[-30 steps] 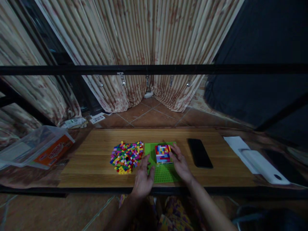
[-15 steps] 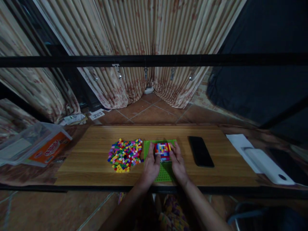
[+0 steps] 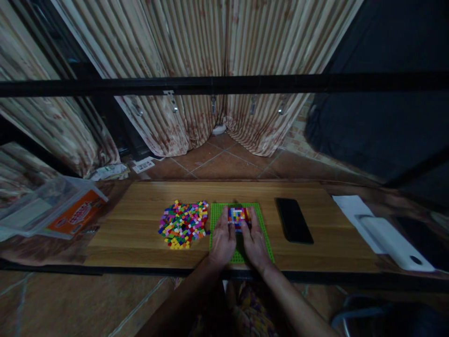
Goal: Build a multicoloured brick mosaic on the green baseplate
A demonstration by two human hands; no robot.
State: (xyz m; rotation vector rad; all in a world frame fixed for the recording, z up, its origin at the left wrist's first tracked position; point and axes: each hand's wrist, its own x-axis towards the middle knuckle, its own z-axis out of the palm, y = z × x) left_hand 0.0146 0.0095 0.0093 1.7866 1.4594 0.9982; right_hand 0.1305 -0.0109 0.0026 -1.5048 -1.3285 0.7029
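Observation:
A block of small multicoloured toy bricks (image 3: pixel 239 216) rests at the far middle of a green studded baseplate (image 3: pixel 214 213). My left hand (image 3: pixel 223 241) lies along its left side, and my right hand (image 3: pixel 255 241) along its right side. Both hands are pressed against the block, with fingers pointing away from me and thumbs at its near edge. My hands hide the block's sides and part of its near edge. Left of the baseplate spreads a pile of loose coloured bricks (image 3: pixel 184 224).
A black phone (image 3: pixel 293 220) lies on the wooden table (image 3: pixel 119 234) to the right. Beyond the right end are a white device (image 3: pixel 396 243) and white paper (image 3: pixel 351 206). A clear plastic box (image 3: pixel 63 206) with an orange label stands left. A black bar (image 3: pixel 224 85) crosses the far side.
The brick block now sits flatter on the baseplate. My right hand has shifted left, fingers closer over the block, uncovering the baseplate's right edge. The camera view has shifted slightly.

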